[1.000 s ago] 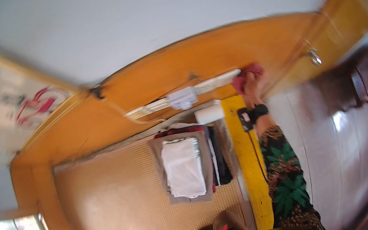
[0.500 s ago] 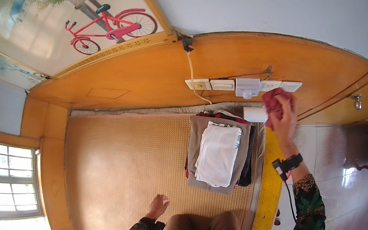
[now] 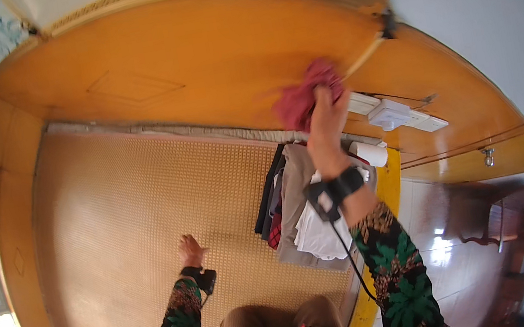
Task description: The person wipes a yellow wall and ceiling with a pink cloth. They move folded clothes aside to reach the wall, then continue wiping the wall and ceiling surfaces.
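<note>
Cloth (image 3: pixel 296 106), kinda dark pink, is clamped in the right hand (image 3: pixel 327 123) up by the orange panel (image 3: pixel 202 55); left hand (image 3: pixel 191 250)'s over the woven mat (image 3: pixel 135 191), fingers apart.

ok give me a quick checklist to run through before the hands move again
1. Red cloth secure in the right hand: ok, bunched in its grip.
2. Cloth pressed on the wooden panel: cannot tell, it is blurred and contact is unclear.
3. Room beside the wall sockets: not ok, the right hand appears close by their left end.
4. Left hand free: ok, fingers spread, holding nothing.
5. Left hand resting on the mat: cannot tell, it may be just above.
6. Clothes pile in full view: not ok, the right forearm hides part of it.
</note>
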The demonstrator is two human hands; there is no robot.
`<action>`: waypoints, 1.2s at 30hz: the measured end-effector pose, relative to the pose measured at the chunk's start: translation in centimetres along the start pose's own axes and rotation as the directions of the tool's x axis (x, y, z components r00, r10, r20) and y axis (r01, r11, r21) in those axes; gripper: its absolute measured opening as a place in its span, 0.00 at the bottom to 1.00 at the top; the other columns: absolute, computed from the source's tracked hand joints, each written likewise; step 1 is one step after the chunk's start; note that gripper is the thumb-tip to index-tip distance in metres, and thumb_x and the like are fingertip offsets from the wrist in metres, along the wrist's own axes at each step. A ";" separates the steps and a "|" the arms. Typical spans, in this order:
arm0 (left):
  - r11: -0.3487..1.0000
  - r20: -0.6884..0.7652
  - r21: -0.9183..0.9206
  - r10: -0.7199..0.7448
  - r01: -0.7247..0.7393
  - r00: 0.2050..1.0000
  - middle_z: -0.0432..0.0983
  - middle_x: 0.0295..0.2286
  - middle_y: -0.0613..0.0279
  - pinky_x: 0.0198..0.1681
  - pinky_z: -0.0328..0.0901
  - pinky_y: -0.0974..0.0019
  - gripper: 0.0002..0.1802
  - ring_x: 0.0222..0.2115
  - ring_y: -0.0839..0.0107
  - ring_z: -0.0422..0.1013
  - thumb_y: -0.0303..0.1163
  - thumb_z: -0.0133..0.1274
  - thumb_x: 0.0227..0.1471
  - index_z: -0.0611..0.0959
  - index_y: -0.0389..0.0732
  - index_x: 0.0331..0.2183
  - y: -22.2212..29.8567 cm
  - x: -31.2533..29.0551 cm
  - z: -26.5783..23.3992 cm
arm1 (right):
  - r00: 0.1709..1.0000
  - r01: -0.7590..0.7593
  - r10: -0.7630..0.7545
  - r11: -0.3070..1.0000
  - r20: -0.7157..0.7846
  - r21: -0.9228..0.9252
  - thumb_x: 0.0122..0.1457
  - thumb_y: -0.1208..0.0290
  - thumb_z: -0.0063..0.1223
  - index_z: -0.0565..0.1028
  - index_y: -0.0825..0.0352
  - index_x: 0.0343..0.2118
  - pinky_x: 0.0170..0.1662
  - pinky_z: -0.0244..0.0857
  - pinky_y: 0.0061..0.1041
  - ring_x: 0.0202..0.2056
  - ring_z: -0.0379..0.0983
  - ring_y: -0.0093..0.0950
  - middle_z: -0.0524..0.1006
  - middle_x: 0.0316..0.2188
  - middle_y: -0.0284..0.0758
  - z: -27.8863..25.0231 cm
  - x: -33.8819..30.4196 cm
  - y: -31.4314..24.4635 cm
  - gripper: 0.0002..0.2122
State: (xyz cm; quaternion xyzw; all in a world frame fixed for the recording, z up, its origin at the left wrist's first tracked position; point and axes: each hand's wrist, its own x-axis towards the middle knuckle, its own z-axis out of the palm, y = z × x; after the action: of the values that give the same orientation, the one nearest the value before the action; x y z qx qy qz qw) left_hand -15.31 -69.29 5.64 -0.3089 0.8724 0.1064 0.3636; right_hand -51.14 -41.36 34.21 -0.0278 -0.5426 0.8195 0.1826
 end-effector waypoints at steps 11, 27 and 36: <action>0.997 -0.418 -0.031 -0.071 0.064 0.906 0.61 0.62 0.45 0.64 0.59 0.50 0.60 0.63 0.49 0.58 0.50 0.77 0.34 0.65 0.37 0.63 -10.9 10.7 -7.1 | 0.829 0.351 -0.550 0.363 0.106 -0.863 0.54 0.75 0.60 0.65 0.73 0.53 0.58 0.59 0.47 0.50 0.64 0.52 0.67 0.48 0.51 6.2 0.0 6.5 0.24; 0.942 -0.753 -0.235 -0.021 -0.240 0.657 0.46 0.70 0.50 0.73 0.39 0.48 0.45 0.71 0.51 0.40 0.56 0.46 0.63 0.53 0.40 0.70 -24.5 20.5 -7.4 | 0.908 0.318 -0.418 0.665 0.017 -0.676 0.59 0.78 0.54 0.63 0.69 0.53 0.53 0.71 0.32 0.49 0.72 0.32 0.72 0.52 0.41 4.5 2.8 6.3 0.20; 0.929 -0.767 -0.232 0.007 -0.287 0.642 0.45 0.70 0.48 0.73 0.37 0.48 0.45 0.72 0.50 0.40 0.52 0.47 0.62 0.53 0.39 0.70 -24.6 20.1 -9.5 | 0.626 0.682 -0.300 -0.237 0.719 -0.692 0.51 0.81 0.62 0.74 0.64 0.54 0.62 0.57 0.45 0.58 0.62 0.51 0.64 0.56 0.50 14.6 -6.1 12.7 0.24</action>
State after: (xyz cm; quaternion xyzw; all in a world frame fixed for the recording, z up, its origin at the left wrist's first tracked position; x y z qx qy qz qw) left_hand -16.50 -101.77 -0.70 -0.3084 0.9350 0.1440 -0.0993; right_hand -52.41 -60.60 27.82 0.1983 -0.9142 0.0575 0.3488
